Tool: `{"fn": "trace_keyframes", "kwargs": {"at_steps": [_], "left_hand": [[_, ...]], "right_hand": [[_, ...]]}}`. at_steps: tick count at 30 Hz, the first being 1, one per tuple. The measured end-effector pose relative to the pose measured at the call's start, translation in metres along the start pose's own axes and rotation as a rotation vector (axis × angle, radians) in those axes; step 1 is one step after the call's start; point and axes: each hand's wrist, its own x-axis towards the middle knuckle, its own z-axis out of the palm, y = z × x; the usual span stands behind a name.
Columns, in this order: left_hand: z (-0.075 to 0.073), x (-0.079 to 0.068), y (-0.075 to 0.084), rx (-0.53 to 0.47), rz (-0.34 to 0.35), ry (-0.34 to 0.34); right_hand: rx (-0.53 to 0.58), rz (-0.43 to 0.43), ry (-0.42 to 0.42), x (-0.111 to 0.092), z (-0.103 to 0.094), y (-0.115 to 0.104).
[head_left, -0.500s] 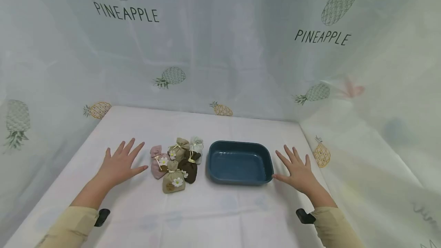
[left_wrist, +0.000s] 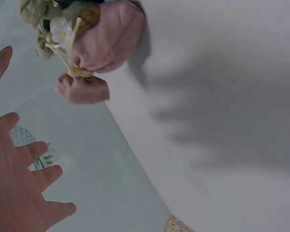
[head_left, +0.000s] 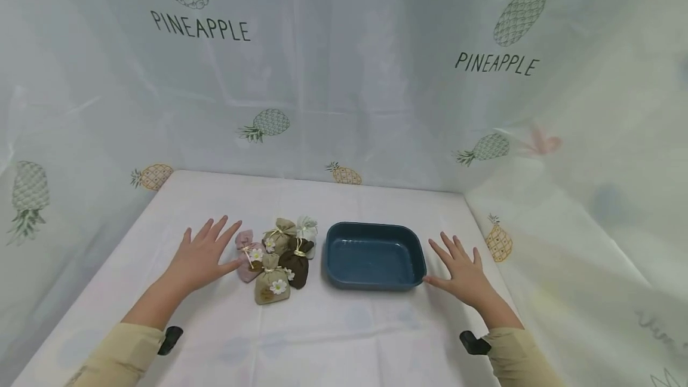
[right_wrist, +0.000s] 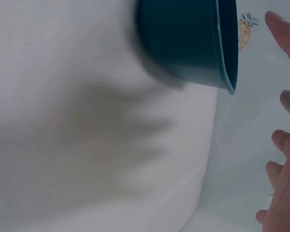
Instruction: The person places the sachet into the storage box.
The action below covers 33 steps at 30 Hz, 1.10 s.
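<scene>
My left hand (head_left: 199,261) hovers over the table with fingers spread, just left of a pink drawstring pouch (head_left: 246,272). Its thumb tip comes close to that pouch in the head view; the left wrist view shows a gap between them. Bunched beside the pink pouch are two beige pouches (head_left: 269,292), a dark brown pouch (head_left: 297,270) and a white pouch (head_left: 307,232), several trimmed with white flowers. A dark blue rectangular basin (head_left: 376,284) stands right of them. My right hand (head_left: 462,276), also spread and holding nothing, is at the basin's right side, thumb near its corner.
The pouches and basin stand on a table with a white cloth (head_left: 322,339). A pineapple-printed curtain (head_left: 344,76) hangs behind the table and along both sides. Dark wrist cameras (head_left: 170,340) sit at both sleeve cuffs.
My left hand has moved right, closer to the pink pouch. The right hand stays about where it was beside the basin. The head view has tilted slightly; pouches and basin rest in place.
</scene>
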Motion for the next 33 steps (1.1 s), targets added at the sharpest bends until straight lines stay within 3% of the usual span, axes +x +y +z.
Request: {"fn": "trace_keyframes", "kwargs": {"at_steps": [5, 9, 16, 21, 25, 33], "left_hand": [[0.000, 0.001, 0.013, -0.056, 0.036, 0.026], [0.002, -0.002, 0.024, -0.167, 0.078, 0.035], [0.015, -0.004, 0.037, -0.490, 0.067, -0.102], [0.024, -0.002, 0.044, -0.616, 0.071, -0.167], [0.030, 0.000, 0.050, -0.639, 0.074, -0.180], [0.041, 0.004, 0.057, -0.586, 0.055, -0.170]], "right_hand": [[0.071, 0.025, -0.005, -0.002, 0.009, 0.000], [0.109, 0.049, -0.002, -0.003, 0.017, 0.001], [0.144, 0.082, -0.005, 0.000, 0.027, 0.001], [0.192, 0.095, -0.018, 0.002, 0.035, 0.002], [0.212, 0.098, -0.029, 0.004, 0.040, 0.002], [0.324, 0.097, -0.059, 0.007, 0.044, 0.002]]}}
